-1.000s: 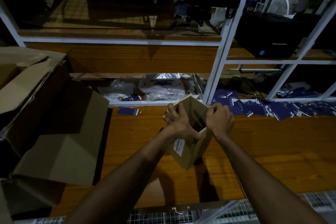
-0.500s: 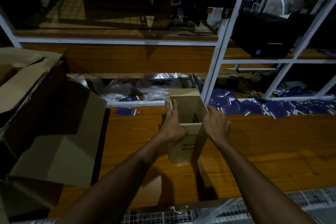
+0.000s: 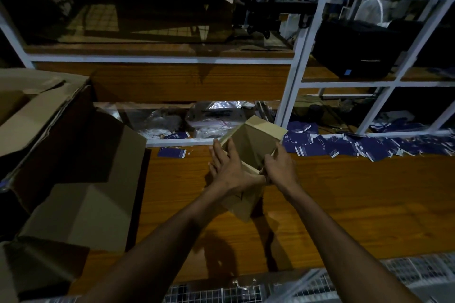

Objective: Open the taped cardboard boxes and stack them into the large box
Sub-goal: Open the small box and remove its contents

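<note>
Small cardboard box [image 3: 251, 145] stands open-topped, tilted, plain brown.

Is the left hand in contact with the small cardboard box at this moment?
Touching. The head view shows the left hand laid against the small cardboard box's left wall, fingers straight along it, while the right hand holds the opposite side.

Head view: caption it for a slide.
Both hands, left hand and right hand, hold an opened small cardboard box above the wooden table.
</note>
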`<state>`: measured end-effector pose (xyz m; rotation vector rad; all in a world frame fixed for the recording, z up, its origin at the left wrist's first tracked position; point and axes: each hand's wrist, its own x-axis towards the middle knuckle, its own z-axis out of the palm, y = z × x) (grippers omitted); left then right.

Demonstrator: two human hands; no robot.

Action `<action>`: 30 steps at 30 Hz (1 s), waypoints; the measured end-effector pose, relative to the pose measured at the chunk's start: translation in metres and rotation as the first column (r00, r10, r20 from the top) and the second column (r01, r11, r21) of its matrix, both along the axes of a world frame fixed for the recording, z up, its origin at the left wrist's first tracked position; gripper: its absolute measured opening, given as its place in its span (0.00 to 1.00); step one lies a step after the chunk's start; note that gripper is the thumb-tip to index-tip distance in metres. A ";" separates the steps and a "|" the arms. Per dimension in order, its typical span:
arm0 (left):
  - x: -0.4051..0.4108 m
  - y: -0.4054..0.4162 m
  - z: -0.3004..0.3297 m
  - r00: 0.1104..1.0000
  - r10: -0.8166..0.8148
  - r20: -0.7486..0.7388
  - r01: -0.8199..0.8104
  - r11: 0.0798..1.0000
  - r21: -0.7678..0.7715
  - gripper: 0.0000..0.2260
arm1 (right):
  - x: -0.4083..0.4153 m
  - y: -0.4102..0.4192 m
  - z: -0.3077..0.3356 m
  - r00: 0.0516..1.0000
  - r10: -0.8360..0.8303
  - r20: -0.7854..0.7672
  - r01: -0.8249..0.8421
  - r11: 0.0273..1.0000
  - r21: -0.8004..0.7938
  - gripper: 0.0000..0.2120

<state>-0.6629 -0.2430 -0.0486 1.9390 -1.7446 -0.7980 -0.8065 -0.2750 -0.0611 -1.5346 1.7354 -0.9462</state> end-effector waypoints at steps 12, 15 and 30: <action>0.004 -0.012 0.010 0.958 0.098 0.270 -0.099 0.995 -0.012 0.53 | -0.018 -0.003 0.016 0.727 -0.096 -0.680 -0.117 0.958 -0.261 0.22; 0.009 -0.013 0.008 0.942 0.090 0.322 -0.081 0.996 -0.040 0.50 | -0.030 -0.013 0.019 0.694 0.086 -0.715 -0.264 0.954 -0.142 0.27; 0.028 -0.021 0.009 0.982 -0.183 -0.053 0.186 0.980 0.064 0.62 | -0.047 -0.006 0.011 0.916 0.317 -0.247 -0.326 0.945 0.005 0.51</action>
